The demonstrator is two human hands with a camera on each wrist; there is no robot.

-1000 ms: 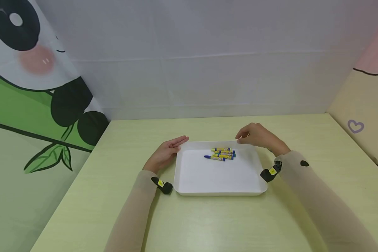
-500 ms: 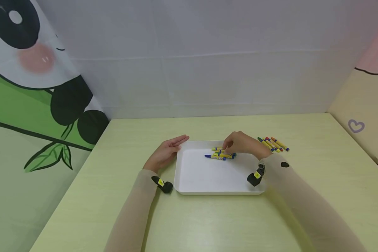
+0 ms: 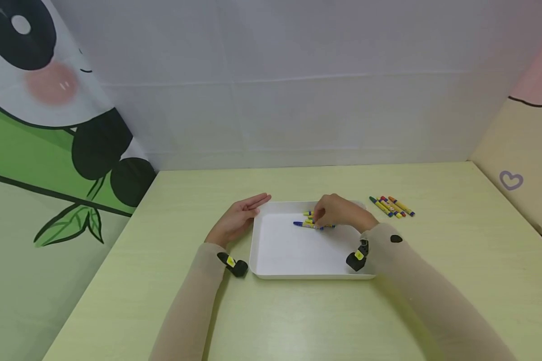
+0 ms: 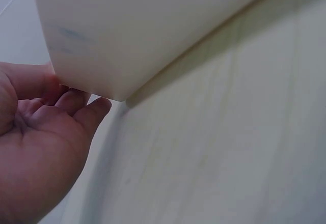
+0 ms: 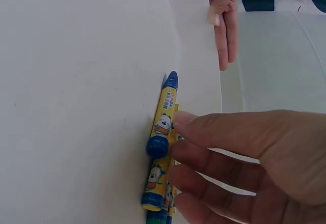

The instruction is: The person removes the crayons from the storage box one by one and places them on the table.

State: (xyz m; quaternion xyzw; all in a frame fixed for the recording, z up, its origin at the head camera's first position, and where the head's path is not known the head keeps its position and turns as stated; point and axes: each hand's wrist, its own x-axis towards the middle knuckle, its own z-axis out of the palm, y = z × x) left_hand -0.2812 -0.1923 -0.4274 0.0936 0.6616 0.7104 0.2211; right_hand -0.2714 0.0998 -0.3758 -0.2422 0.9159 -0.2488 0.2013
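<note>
While my left hand point(image 3: 237, 219) rests, fingers straight, against the left rim of a shallow white rectangular tray point(image 3: 293, 255), my right hand point(image 3: 337, 209) bends over the yellow-and-blue wrapped, cylindrical crayons point(image 5: 162, 119) clustered inside, towards its far side; whether my thumb and fingertips there pinch one, I cannot tell.

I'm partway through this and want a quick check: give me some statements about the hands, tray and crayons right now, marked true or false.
1. The left hand is at the left edge of the white tray. True.
2. The right hand is at the tray crayons. True.
3. All the crayons are inside the tray. False: the other crayons lie on the table, to the tray's right.
4. No crayon in the tray has a blue tip. False: the blue-tipped crayon lies there.
</note>
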